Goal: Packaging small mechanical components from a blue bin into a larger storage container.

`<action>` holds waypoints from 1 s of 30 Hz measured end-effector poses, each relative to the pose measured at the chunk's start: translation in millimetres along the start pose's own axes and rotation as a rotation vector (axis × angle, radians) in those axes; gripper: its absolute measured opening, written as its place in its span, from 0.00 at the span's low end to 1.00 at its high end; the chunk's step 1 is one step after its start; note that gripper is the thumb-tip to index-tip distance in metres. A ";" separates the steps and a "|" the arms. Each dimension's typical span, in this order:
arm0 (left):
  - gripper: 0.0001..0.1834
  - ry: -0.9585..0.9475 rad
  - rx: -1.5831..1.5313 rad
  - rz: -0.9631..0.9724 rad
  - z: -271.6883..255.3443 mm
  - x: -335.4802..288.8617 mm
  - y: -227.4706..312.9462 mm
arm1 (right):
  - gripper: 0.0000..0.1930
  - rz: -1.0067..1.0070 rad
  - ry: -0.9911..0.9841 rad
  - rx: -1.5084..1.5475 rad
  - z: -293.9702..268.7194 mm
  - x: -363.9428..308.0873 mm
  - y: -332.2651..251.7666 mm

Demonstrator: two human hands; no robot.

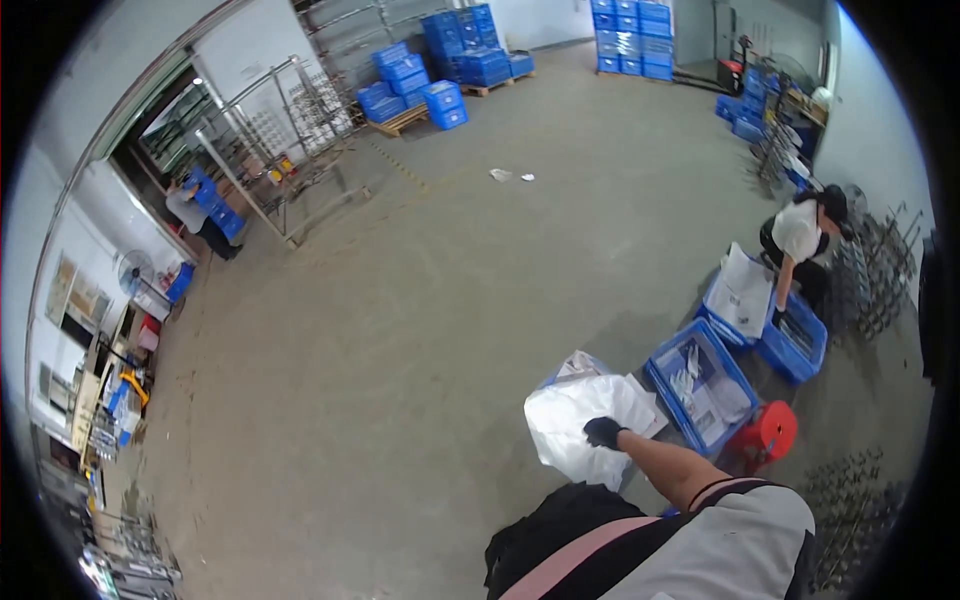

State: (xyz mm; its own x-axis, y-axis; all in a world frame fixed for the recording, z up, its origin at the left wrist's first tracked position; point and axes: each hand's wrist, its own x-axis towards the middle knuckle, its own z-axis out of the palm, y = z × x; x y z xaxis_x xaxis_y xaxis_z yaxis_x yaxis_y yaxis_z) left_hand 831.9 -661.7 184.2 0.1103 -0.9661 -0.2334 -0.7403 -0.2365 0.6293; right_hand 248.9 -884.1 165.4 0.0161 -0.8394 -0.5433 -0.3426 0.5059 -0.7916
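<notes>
My right hand [604, 432], in a dark glove, is at the middle of a crumpled white plastic sheet [560, 415]. Its fingers look curled into the plastic, though they show only small and dark. The sheet lies over a blue crate, of which just a bit of rim and some printed paper [580, 366] show behind. Right beside it stands an open blue crate [745, 385] lined with paper, with pale loose pieces [686, 376] in it. My left hand is out of view.
A red stool [775, 430] stands by the crates. At right a crouching co-worker [800, 235] reaches into another blue crate [815, 335]. Metal racks of parts [870, 270] line the right wall. Far off are stacked blue crates [630, 40], a metal frame [290, 150] and another person [190, 215].
</notes>
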 end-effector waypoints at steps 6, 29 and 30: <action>0.11 -0.260 -0.001 -0.019 -74.3 96.6 -52.5 | 0.10 0.000 0.109 -1.097 28.6 -83.6 79.7; 0.13 -0.581 -0.556 -0.592 -64.3 164.9 -39.5 | 0.15 -0.044 0.130 -0.933 202.9 -217.1 111.4; 0.13 -0.586 -0.539 -0.610 -62.8 164.7 -41.7 | 0.15 -0.049 0.130 -0.934 200.3 -215.4 108.8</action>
State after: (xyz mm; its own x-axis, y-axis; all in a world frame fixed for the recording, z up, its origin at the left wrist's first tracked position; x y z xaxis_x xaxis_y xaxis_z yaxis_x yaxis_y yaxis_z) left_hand 922.6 -817.4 166.1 -0.0810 -0.4950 -0.8651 -0.2512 -0.8298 0.4983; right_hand 396.3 -608.4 140.4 -0.0349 -0.8995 -0.4355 -0.9592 0.1524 -0.2379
